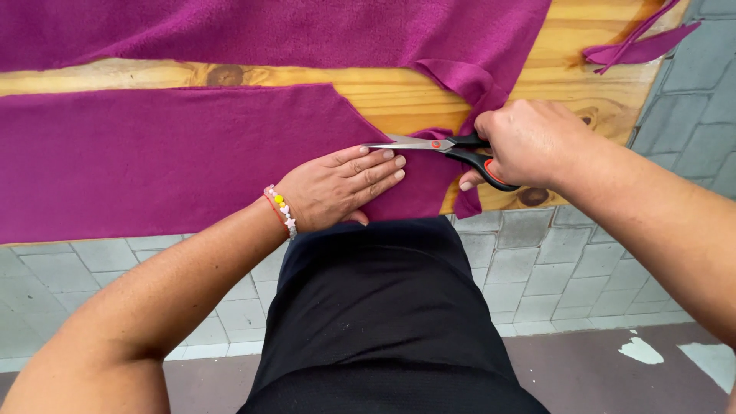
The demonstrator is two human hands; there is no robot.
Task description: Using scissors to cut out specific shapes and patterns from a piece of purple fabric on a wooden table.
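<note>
While the magenta fleece [153, 161] lies flat across the wooden table [399, 96], the cut looks midway: the scissors [441, 146] sit with blades nearly closed at its edge. The right hand [525, 142] has its grip closed around the black handles; the left hand [341, 184] presses open-palmed on the cloth. Continuing probably calls for reopening the blades.
</note>
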